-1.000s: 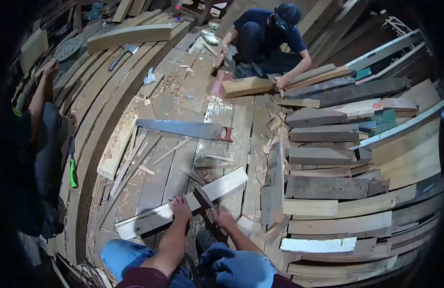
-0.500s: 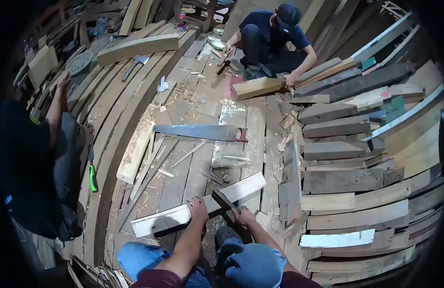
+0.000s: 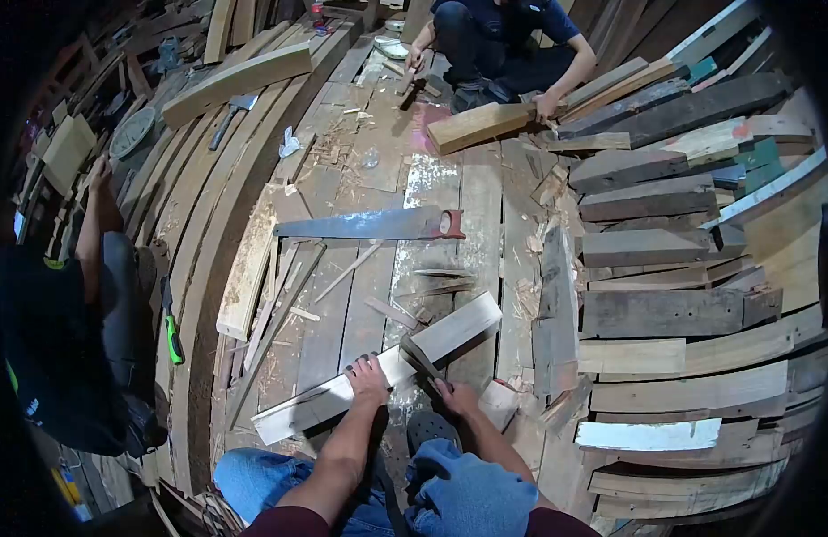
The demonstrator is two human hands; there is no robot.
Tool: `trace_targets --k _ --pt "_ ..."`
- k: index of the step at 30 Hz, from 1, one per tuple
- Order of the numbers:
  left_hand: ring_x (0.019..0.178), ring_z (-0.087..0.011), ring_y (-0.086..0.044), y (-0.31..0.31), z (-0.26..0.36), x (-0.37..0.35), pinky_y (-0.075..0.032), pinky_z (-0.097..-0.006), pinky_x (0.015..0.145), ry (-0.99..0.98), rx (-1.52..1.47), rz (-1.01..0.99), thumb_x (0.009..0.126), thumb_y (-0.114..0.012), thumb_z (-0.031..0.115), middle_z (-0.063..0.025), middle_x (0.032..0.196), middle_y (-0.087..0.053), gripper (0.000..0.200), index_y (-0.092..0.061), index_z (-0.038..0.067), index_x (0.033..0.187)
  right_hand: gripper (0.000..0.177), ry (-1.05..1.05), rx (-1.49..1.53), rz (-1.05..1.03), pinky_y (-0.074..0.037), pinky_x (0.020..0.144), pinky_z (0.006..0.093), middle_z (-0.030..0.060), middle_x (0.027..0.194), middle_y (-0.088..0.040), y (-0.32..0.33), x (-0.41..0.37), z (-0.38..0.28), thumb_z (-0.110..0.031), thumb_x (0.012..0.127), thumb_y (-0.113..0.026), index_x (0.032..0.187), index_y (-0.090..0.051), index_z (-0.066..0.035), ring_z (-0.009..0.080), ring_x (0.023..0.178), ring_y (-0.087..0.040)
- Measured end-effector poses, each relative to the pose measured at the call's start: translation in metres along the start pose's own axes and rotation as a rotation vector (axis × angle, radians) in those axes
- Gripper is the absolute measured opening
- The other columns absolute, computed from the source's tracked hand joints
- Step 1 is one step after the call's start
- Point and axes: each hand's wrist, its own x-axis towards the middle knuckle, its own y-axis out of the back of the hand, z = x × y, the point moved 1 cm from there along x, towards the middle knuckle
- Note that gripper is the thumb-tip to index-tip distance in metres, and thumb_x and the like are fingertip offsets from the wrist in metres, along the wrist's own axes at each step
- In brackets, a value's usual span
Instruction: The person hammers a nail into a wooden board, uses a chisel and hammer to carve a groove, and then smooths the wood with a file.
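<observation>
A pale squared wooden beam (image 3: 463,329) lies slanting in front of my knees, its right end farther away. My left hand (image 3: 367,378) grips it near the middle, fingers bent over the far edge. In my right hand (image 3: 456,396) is a dark flat-bladed tool (image 3: 419,358), its blade against the beam's upper face, right of my left hand; its exact kind I cannot tell. Beyond the beam, a handsaw (image 3: 365,224) with a reddish handle lies flat on the planks, among thin offcuts and shavings.
A person (image 3: 503,45) crouches ahead, one hand on a block (image 3: 479,128) and a tool in the other. Another person (image 3: 60,331) sits at left, near a green-handled tool (image 3: 173,340). A hatchet (image 3: 233,119) rests on curved timbers. Stacked beams (image 3: 669,313) line the right side.
The beam has tipped so that more of its pale top and less of its dark near side shows. Both hands stay on beam and tool. The view has shifted a little.
</observation>
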Motion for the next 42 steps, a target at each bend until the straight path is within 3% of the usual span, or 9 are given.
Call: trace_targets --k 17,21,23,27,29,31,35,39,42 --pt "0.133 -0.0387 -0.025 0.014 0.015 0.012 -0.016 -0.0564 0.109 0.124 0.025 -0.192 0.067 -0.080 0.040 -0.0227 0.139 -0.028 0.112 -0.010 0.005 0.147 0.047 0.137 -0.152 -0.059 -0.047 0.073 0.0588 0.0281 0.082 -0.064 -0.003 0.016 0.003 -0.047 0.096 -0.043 0.112 -0.053 -0.004 0.0498 0.080 -0.061" --pt "0.136 -0.0384 -0.022 0.007 0.015 0.016 -0.013 -0.0563 0.111 0.156 0.065 -0.200 0.067 -0.081 0.046 -0.0214 0.142 -0.026 0.116 -0.008 0.007 0.148 0.046 0.302 -0.228 0.416 -0.049 0.072 0.0563 0.0303 0.086 -0.064 0.037 0.054 0.028 -0.046 0.097 -0.042 0.112 -0.054 -0.004 0.0490 0.080 -0.062" --pt "0.137 -0.0384 -0.021 0.015 0.017 0.012 -0.013 -0.0560 0.112 0.157 0.042 -0.194 0.066 -0.081 0.049 -0.0212 0.143 -0.025 0.119 -0.007 0.006 0.148 0.048 -0.248 -0.135 0.203 -0.049 0.074 0.0549 0.0293 0.088 -0.065 0.075 0.082 0.033 -0.047 0.098 -0.040 0.112 -0.053 -0.003 0.0487 0.082 -0.062" --pt "0.135 -0.0390 -0.023 0.011 0.018 0.010 -0.015 -0.0565 0.111 0.145 0.046 -0.165 0.063 -0.082 0.053 -0.0217 0.141 -0.026 0.120 -0.010 0.004 0.146 0.051 -0.305 -0.030 0.283 -0.048 0.077 0.0559 0.0323 0.092 -0.063 0.078 0.081 0.016 -0.047 0.098 -0.040 0.103 -0.057 0.001 0.0498 0.087 -0.061" --pt "0.133 -0.0392 -0.024 0.006 0.015 0.014 -0.016 -0.0568 0.110 0.128 0.081 -0.155 0.062 -0.082 0.055 -0.0219 0.140 -0.026 0.120 -0.012 0.003 0.145 0.053 0.014 -0.095 0.109 -0.046 0.075 0.0591 0.0321 0.090 -0.063 0.027 0.062 0.020 -0.049 0.097 -0.040 0.099 -0.056 0.001 0.0504 0.085 -0.060" --pt "0.132 -0.0387 -0.025 0.002 0.014 0.016 -0.018 -0.0569 0.108 0.123 0.052 -0.119 0.062 -0.082 0.055 -0.0223 0.139 -0.027 0.119 -0.013 0.003 0.144 0.045 0.053 -0.232 -0.254 -0.045 0.073 0.0610 0.0298 0.083 -0.062 0.023 0.030 -0.025 -0.046 0.096 -0.041 0.102 -0.050 -0.003 0.0497 0.084 -0.060" --pt "0.131 -0.0380 -0.026 -0.002 0.012 0.016 -0.017 -0.0564 0.108 0.115 0.092 -0.098 0.062 -0.082 0.056 -0.0227 0.139 -0.027 0.118 -0.015 0.002 0.144 0.048 0.280 -0.345 0.021 -0.047 0.075 0.0585 0.0276 0.089 -0.064 0.044 0.065 0.024 -0.048 0.096 -0.041 0.103 -0.054 -0.002 0.0472 0.088 -0.061" --pt "0.127 -0.0376 -0.029 -0.002 0.013 0.006 -0.018 -0.0561 0.107 0.112 0.061 -0.040 0.060 -0.083 0.053 -0.0219 0.134 -0.032 0.115 -0.021 0.002 0.142 0.049 -0.333 -0.140 0.301 -0.048 0.078 0.0545 0.0285 0.094 -0.064 0.120 0.107 0.054 -0.046 0.098 -0.039 0.103 -0.057 0.000 0.0484 0.090 -0.060" --pt "0.124 -0.0369 -0.032 -0.011 0.009 0.011 -0.020 -0.0550 0.105 0.061 0.003 0.088 0.060 -0.085 0.047 -0.0220 0.131 -0.035 0.109 -0.026 0.001 0.140 0.049 -0.314 -0.047 0.325 -0.048 0.078 0.0541 0.0302 0.094 -0.063 0.096 0.094 0.037 -0.044 0.098 -0.042 0.106 -0.058 0.002 0.0493 0.090 -0.060"
